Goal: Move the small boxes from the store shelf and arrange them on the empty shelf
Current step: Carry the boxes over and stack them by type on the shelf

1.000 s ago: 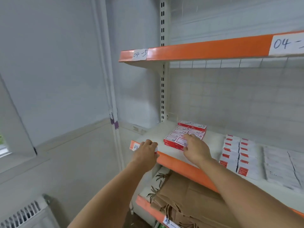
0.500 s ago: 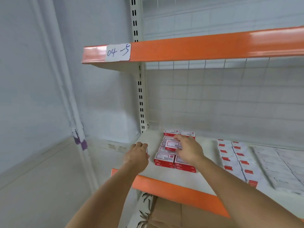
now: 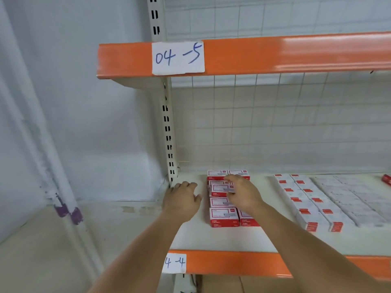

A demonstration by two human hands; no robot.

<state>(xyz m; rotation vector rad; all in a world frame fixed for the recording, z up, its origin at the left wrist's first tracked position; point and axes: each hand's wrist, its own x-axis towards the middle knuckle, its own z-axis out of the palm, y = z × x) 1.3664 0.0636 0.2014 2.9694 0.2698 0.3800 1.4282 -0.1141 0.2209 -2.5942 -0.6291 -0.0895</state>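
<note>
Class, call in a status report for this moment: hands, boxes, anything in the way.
Left hand empty, loosely curled beside the stack. Right hand pinching one small box atop the red-and-white boxes. Nothing in the way on the shelf.

A white paper label (image 3: 178, 58) taped on the orange edge of the upper shelf (image 3: 296, 53) reads "04 -5" in blue handwriting. A second label (image 3: 175, 263) on the lower shelf edge (image 3: 243, 263) shows "4 -4", its left part hidden by an arm. Print on the small boxes (image 3: 224, 216) is too blurred to read.
</note>
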